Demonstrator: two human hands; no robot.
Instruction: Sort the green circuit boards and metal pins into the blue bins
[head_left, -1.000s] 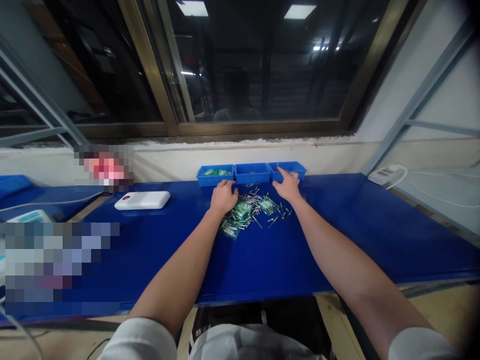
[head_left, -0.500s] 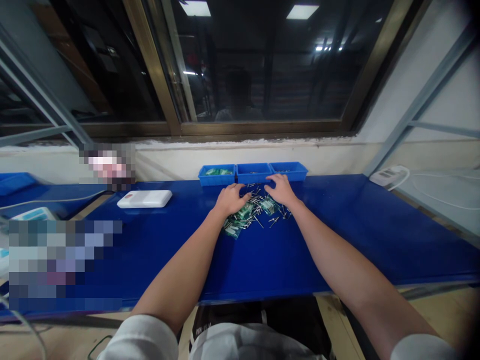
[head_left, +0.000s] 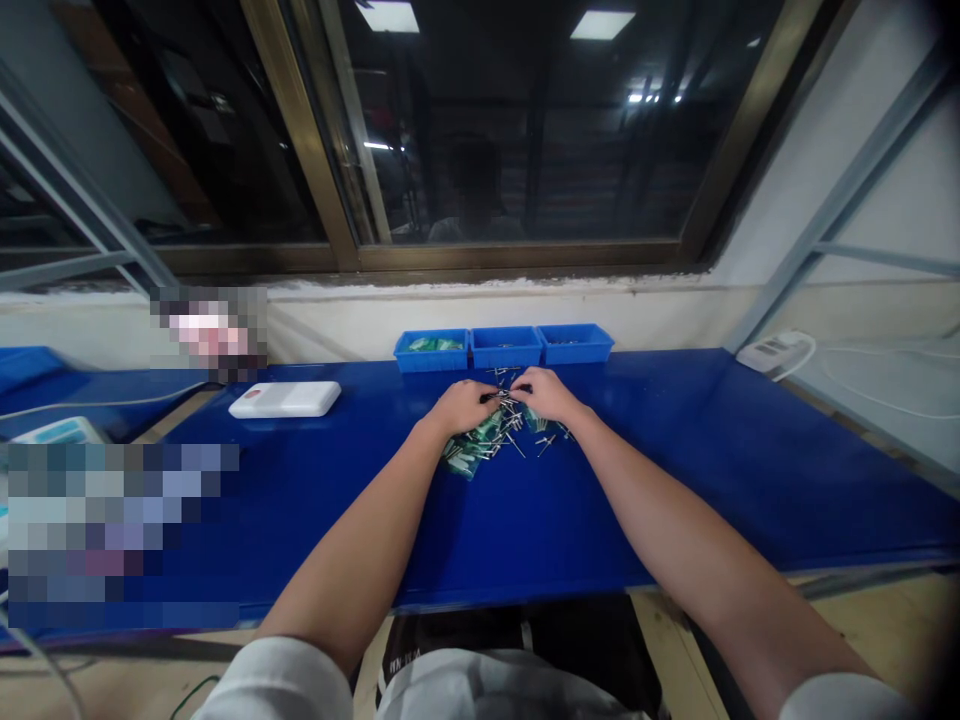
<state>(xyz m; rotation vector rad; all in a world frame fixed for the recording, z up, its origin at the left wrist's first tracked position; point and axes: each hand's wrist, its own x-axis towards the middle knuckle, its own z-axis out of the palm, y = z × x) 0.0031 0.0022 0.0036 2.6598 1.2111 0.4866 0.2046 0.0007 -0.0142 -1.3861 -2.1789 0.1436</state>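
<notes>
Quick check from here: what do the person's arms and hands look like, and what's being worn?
The left hand and right hand are bare, with no gloves, and the forearms are uncovered. The white left sleeve and right sleeve show at the bottom of the view.

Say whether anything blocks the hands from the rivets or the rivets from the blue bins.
Nothing visible: the left hand and right hand touch the rivets, and only blue tabletop separates them from the blue bins.

Dim ceiling lights (head_left: 602,24), warped edges
</notes>
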